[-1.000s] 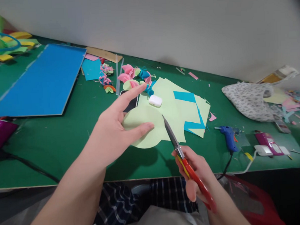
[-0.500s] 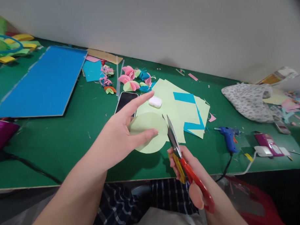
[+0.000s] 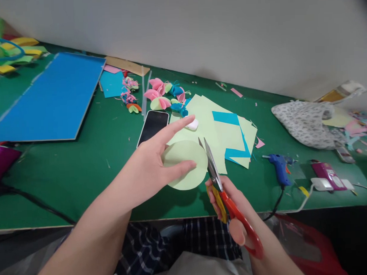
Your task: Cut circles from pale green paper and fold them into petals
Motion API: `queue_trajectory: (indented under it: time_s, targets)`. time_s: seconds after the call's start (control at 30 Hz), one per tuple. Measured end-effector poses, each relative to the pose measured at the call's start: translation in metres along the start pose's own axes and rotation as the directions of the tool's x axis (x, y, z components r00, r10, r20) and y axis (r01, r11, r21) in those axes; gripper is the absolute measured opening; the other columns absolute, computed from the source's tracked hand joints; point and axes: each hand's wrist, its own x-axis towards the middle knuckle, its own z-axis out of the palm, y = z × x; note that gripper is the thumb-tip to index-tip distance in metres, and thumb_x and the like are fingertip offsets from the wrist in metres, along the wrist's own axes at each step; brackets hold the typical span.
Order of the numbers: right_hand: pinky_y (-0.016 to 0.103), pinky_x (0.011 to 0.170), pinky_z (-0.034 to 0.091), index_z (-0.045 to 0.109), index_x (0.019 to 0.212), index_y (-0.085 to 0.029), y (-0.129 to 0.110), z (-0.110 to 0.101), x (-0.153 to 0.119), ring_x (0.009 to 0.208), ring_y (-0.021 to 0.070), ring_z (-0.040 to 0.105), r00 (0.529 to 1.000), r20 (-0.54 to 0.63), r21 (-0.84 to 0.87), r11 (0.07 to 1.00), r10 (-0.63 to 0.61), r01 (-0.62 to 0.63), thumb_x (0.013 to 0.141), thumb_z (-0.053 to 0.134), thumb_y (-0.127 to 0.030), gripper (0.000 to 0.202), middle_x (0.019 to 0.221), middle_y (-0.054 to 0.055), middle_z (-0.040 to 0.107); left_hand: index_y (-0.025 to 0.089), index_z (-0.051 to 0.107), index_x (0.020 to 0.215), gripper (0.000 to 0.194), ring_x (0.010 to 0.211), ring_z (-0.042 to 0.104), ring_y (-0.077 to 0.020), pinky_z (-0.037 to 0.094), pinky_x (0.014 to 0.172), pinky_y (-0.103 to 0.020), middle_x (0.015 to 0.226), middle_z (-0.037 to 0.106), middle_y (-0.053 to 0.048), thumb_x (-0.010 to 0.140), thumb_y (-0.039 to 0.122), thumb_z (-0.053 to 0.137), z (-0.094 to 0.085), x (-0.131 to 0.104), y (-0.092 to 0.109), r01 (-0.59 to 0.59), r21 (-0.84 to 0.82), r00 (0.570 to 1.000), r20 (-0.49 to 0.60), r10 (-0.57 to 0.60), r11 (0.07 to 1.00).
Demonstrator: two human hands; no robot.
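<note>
Between the thumb and fingers of my left hand is a pale green paper circle, held above the table's front part. The fingers behind the paper are hidden. My right hand grips a pair of scissors with one red and one yellow handle, thumb through the red loop. Its blades point away from me, slightly parted, beside the circle's right edge. Behind them lie pale green sheets with blue paper strips on top. A white earbud case is partly covered by my left index finger.
A phone lies behind my left hand, near pink, green and blue paper flowers. A large blue board covers the left side. To the right are a blue glue gun, its cord, and a patterned cloth bag.
My left hand and the paper circle have shifted slightly right and toward me. The circle now sits nearer the scissors, and more of the phone shows.
</note>
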Motion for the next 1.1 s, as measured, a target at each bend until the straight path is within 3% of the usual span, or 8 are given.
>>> queue_trajectory:
  time_s: [0.23, 0.37, 0.5, 0.6, 0.67, 0.8, 0.93, 1.1]
  targets:
    - [0.037, 0.061, 0.051, 0.065, 0.115, -0.032, -0.004, 0.003, 0.004, 0.072, 0.0253, 0.059, 0.992, -0.086, 0.195, 0.978, 0.088, -0.070, 0.070, 0.064, -0.080, 0.066, 0.085, 0.006, 0.062, 0.036, 0.059, 0.137, 0.080, 0.060, 0.067, -0.0198, 0.058, 0.048, -0.031, 0.100, 0.072, -0.004, 0.063, 0.026, 0.086, -0.001, -0.002, 0.001, 0.093, -0.111, 0.995, -0.024, -0.097, 0.989]
    - [0.026, 0.043, 0.035, 0.065, 0.105, -0.028, 0.011, 0.001, 0.018, 0.049, 0.0110, 0.039, 0.992, -0.023, 0.304, 0.946, 0.128, -0.115, 0.055, 0.077, -0.077, 0.071, 0.067, -0.004, 0.051, 0.040, 0.055, 0.140, 0.075, 0.059, 0.065, -0.0168, 0.055, 0.047, -0.027, 0.108, 0.072, -0.003, 0.070, 0.030, 0.081, 0.001, 0.001, 0.000, 0.048, -0.053, 0.998, 0.030, -0.046, 0.997]
    - [0.021, 0.043, 0.042, 0.058, 0.108, -0.028, 0.013, 0.000, 0.039, 0.047, 0.0072, 0.047, 0.987, -0.120, 0.351, 0.935, 0.106, -0.058, 0.080, 0.077, -0.046, 0.039, 0.077, -0.004, 0.059, 0.040, 0.048, 0.146, 0.078, 0.056, 0.062, -0.0158, 0.052, 0.048, -0.025, 0.091, 0.073, -0.001, 0.074, 0.028, 0.077, 0.008, 0.005, -0.004, 0.105, -0.029, 0.980, 0.171, -0.099, 0.994]
    - [0.021, 0.046, 0.050, 0.054, 0.107, -0.029, 0.004, 0.002, 0.054, 0.049, 0.0074, 0.056, 0.982, -0.177, 0.372, 0.928, 0.057, 0.013, 0.082, 0.073, -0.029, 0.031, 0.081, -0.005, 0.062, 0.038, 0.042, 0.149, 0.081, 0.044, 0.048, -0.0117, 0.038, 0.039, -0.020, 0.062, 0.060, 0.006, 0.076, 0.026, 0.074, 0.015, 0.009, -0.006, 0.154, 0.025, 0.938, 0.311, -0.155, 0.988]
    - [0.020, 0.045, 0.052, 0.054, 0.105, -0.029, -0.001, 0.004, 0.061, 0.048, 0.0061, 0.055, 0.978, -0.200, 0.359, 0.933, 0.056, 0.020, 0.082, 0.071, -0.023, 0.029, 0.081, -0.007, 0.060, 0.037, 0.041, 0.150, 0.082, 0.044, 0.042, -0.0104, 0.034, 0.038, -0.019, 0.057, 0.054, 0.008, 0.076, 0.025, 0.073, 0.020, 0.011, -0.009, 0.170, 0.044, 0.914, 0.367, -0.174, 0.985]
    - [0.020, 0.044, 0.052, 0.054, 0.102, -0.028, 0.001, 0.009, 0.068, 0.045, 0.0058, 0.055, 0.968, -0.244, 0.350, 0.936, 0.054, 0.036, 0.081, 0.069, -0.019, 0.028, 0.075, -0.009, 0.057, 0.034, 0.050, 0.144, 0.078, 0.056, 0.053, -0.0106, 0.045, 0.049, -0.021, 0.086, 0.068, 0.001, 0.072, 0.025, 0.078, 0.025, 0.016, -0.015, 0.180, -0.034, 0.957, 0.238, -0.167, 0.983]
    - [0.021, 0.044, 0.052, 0.051, 0.103, -0.027, 0.007, 0.014, 0.071, 0.044, 0.0083, 0.055, 0.959, -0.265, 0.396, 0.918, 0.104, 0.009, 0.080, 0.069, -0.020, 0.030, 0.062, -0.011, 0.054, 0.029, 0.053, 0.142, 0.076, 0.056, 0.057, -0.0127, 0.048, 0.050, -0.023, 0.077, 0.067, 0.001, 0.071, 0.028, 0.080, 0.033, 0.019, -0.021, 0.226, -0.199, 0.973, 0.091, -0.212, 0.954]
    - [0.022, 0.045, 0.051, 0.049, 0.104, -0.027, 0.011, 0.014, 0.076, 0.046, 0.0092, 0.055, 0.958, -0.274, 0.407, 0.912, 0.080, 0.040, 0.081, 0.069, -0.024, 0.030, 0.066, -0.010, 0.054, 0.028, 0.059, 0.136, 0.071, 0.087, 0.069, -0.0205, 0.059, 0.075, -0.033, 0.107, 0.072, -0.004, 0.069, 0.026, 0.082, 0.044, 0.018, -0.026, 0.197, -0.327, 0.977, -0.013, -0.213, 0.924]
